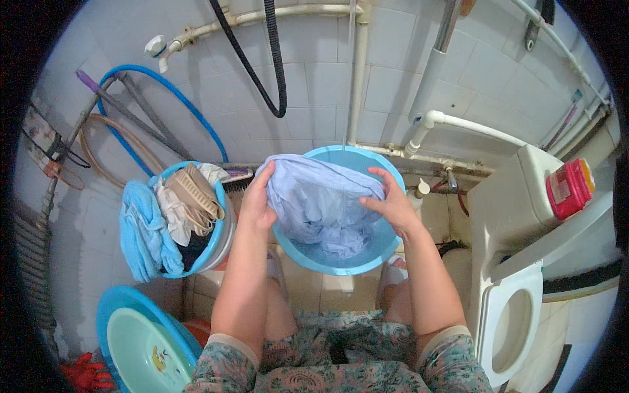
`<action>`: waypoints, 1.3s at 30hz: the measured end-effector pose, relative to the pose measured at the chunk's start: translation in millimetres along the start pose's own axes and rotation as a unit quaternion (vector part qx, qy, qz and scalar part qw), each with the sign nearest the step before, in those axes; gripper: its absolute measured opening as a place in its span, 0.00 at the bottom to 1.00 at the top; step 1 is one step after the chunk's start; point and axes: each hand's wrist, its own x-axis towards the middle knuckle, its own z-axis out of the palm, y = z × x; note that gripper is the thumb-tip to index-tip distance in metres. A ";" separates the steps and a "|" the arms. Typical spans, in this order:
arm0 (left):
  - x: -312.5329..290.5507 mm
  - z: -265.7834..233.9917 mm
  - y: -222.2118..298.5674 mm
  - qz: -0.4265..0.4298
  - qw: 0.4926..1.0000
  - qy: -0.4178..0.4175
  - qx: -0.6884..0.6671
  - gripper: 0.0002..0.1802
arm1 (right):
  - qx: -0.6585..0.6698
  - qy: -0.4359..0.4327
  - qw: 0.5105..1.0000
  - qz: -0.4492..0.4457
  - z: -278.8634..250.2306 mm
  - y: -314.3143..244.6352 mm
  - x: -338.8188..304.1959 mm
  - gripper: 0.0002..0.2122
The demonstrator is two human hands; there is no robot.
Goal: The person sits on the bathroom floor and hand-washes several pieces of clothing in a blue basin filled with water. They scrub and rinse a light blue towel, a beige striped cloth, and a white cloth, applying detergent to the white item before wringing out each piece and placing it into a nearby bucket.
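A wet, pale lavender cloth garment [321,196] is stretched between my two hands, and its lower part hangs bunched down into a light blue basin [337,267]. My left hand [261,200] grips its left edge, with a thick fold gathered beside the fingers. At the right edge, my right hand [395,208] holds the cloth with thumb and forefinger apart along the rim of the fabric. What kind of garment it is cannot be made out. Water shows in the basin beneath the cloth.
To the left stands a blue bucket [219,239] piled with clothes and a light blue towel [141,229]. Nested basins [121,327] and a red glove [87,372] lie lower left. On the right are a white toilet [488,327] and a red container [569,188]. A pump bottle [419,191] stands behind my right hand.
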 end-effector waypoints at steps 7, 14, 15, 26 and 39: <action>6.2 -12.9 0.0 -0.031 0.999 -0.030 -0.019 0.18 | -0.020 -0.066 0.997 0.035 -25.7 -7.6 -6.7 0.15; 23.8 -12.8 -22.1 -0.068 0.996 -0.038 -0.036 0.20 | 0.089 0.067 0.985 0.133 -34.2 17.5 10.5 0.13; 23.7 -10.0 -26.0 -0.070 0.996 -0.041 -0.027 0.20 | 0.115 0.088 0.978 0.150 -31.0 17.7 12.8 0.13; 62.1 6.8 -69.9 -0.011 0.991 -0.084 -0.100 0.22 | 0.337 0.095 0.924 0.155 -12.0 32.6 33.9 0.14; 92.8 5.2 -85.2 0.078 0.972 -0.010 0.220 0.18 | 0.305 0.106 0.928 0.188 -30.8 23.9 40.5 0.08</action>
